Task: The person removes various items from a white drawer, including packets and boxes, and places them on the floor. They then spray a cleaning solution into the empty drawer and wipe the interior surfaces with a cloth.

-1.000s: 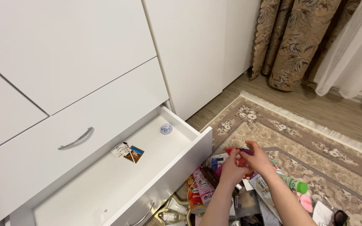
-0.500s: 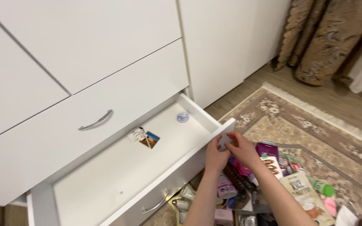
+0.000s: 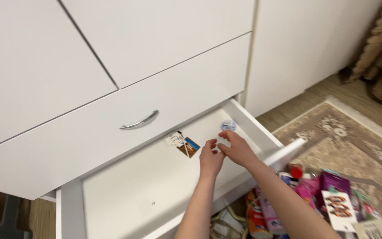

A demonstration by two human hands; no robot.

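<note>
We have both hands over the open drawer [image 3: 124,194] of a white cabinet [image 3: 89,53]. Our left hand [image 3: 210,158] hangs above the drawer's bare white bottom, its fingers [image 3: 209,144] curled loosely inward; we cannot tell whether they pinch anything. Our right hand [image 3: 237,148] sits just beside it, touching or nearly touching it, with the fingers bent and partly spread, and again we cannot tell if something small is held between the two hands.

Inside the drawer, a small picture card [image 3: 189,147] with a white paper slip [image 3: 174,139] lies against the back edge, near our left hand. A small round pale-blue lid or disc [image 3: 228,125] rests in the far right corner, near our right fingertips but apart from them.

Above the open drawer is a shut drawer with a curved metal handle [image 3: 139,121].

On the patterned rug [image 3: 354,137] to the right of the drawer lies a heap of packets and bottles [image 3: 323,199], pink, purple and red among them, beneath our right forearm.
</note>
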